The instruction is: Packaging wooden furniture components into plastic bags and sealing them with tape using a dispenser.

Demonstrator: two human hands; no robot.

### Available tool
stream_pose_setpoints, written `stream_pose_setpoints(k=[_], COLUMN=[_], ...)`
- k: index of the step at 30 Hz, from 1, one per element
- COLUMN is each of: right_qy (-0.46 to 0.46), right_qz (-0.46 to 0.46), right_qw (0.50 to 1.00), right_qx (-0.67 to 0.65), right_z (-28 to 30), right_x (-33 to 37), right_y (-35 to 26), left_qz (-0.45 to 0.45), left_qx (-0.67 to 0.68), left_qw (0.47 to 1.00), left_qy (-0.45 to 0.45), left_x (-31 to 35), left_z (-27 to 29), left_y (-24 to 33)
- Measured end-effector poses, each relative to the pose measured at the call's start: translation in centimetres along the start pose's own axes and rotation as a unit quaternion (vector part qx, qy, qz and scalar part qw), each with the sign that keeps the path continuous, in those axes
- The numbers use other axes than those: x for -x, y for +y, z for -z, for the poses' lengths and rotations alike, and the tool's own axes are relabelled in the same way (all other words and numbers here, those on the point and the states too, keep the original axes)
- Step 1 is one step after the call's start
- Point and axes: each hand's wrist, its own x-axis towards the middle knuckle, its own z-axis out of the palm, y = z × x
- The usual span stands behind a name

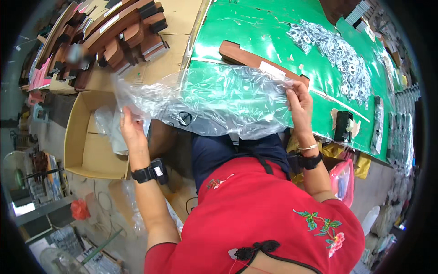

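Glare on green tabletop, dark corners

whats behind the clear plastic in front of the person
Through the clear plastic, the green tabletop shows. A brown part with a white label lies along its far edge. Creases and glare hide finer detail.

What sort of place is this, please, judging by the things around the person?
Probably a workshop or packing area: a green worktable bears a heap of small grey parts, brown curved pieces are piled at the left, and the right hand holds clear plastic wrapping.
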Motion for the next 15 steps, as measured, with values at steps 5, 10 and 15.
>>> stream_pose_setpoints(k=[5, 10, 15], right_qy=[0.006, -0.007, 0.022], right_qz=[-0.020, 0.021, 0.086], right_qw=[0.999, 0.998, 0.980], right_qx=[-0.026, 0.060, 0.177], right_z=[-0.3, 2.0, 1.2], right_x=[0.0, -0.4, -0.2], right_y=[0.2, 1.2, 0.8], left_qz=[0.018, -0.160, -0.137], left_qx=[-0.076, -0.431, -0.422], left_qw=[0.995, 0.878, 0.867], left_qy=[-0.067, -0.132, -0.228], left_x=[1.5, 2.5, 0.7], left_z=[-0.5, -4.0, -3.2], left_y=[-0.4, 1.2, -0.2])
